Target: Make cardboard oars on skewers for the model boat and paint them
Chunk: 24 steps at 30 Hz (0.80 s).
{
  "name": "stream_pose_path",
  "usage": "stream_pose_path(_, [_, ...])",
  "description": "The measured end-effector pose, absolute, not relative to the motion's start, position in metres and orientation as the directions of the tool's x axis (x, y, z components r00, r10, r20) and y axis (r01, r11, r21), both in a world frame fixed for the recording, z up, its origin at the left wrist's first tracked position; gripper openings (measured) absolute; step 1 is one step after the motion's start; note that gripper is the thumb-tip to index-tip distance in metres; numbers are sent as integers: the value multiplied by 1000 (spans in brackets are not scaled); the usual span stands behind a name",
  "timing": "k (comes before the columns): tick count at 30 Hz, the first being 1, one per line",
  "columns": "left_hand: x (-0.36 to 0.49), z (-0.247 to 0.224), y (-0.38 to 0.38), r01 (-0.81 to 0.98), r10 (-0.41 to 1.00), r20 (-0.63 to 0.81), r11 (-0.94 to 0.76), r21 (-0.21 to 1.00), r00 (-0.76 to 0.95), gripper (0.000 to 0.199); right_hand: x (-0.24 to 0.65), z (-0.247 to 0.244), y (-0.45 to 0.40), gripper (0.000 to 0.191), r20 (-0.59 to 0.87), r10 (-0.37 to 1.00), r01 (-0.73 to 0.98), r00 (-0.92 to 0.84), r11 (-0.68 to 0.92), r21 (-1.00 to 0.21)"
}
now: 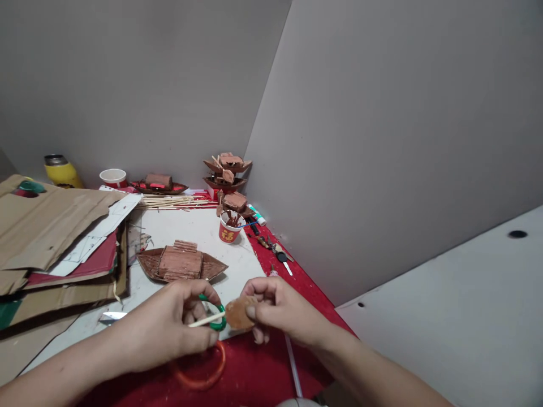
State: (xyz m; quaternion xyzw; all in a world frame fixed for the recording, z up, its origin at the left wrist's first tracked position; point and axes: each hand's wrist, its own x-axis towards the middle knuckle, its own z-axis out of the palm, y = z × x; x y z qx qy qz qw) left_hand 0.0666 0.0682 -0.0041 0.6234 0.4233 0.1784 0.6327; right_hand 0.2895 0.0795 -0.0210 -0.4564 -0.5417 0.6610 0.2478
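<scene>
My right hand pinches a small flat brown piece, shaped like a paddle blade, between thumb and fingers. From its left side a thin pale stick runs into my left hand, whose fingers curl around it; the two parts look like a toy paddle. Behind the left fingers shows a green loop, and an orange-red loop lies below; they resemble scissor handles. A metal tip shows beyond my left wrist. Just past my hands, a brown model boat sits on a white board.
Cardboard sheets pile up at left. Further back are a paper cup with brown stains, thin sticks, more model boats, a white cup and a yellow bottle. Keys lie near the grey wall.
</scene>
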Motion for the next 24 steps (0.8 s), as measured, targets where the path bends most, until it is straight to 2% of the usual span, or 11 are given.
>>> stream_pose_path(3, [61,-1,71,331,794,-253,69,941,553,19,296,-24,85,23,-305,852,82,-425,-299,-951])
stream_pose_path(5, [59,0,72,348,806,-248,56,936,537,23,299,-25,85,27,-294,860,63,-417,-295,-953])
stream_pose_path(8, [60,1,72,345,805,-261,75,936,533,28,300,-24,83,32,-282,861,60,-424,-284,-957])
stream_pose_path(14, [63,4,67,350,823,-235,47,935,517,24,299,-26,81,37,-291,861,73,-416,-287,-955])
stream_pose_path(24, [64,10,65,352,804,-239,39,935,545,25,298,-29,77,37,-295,822,101,-487,-283,-954])
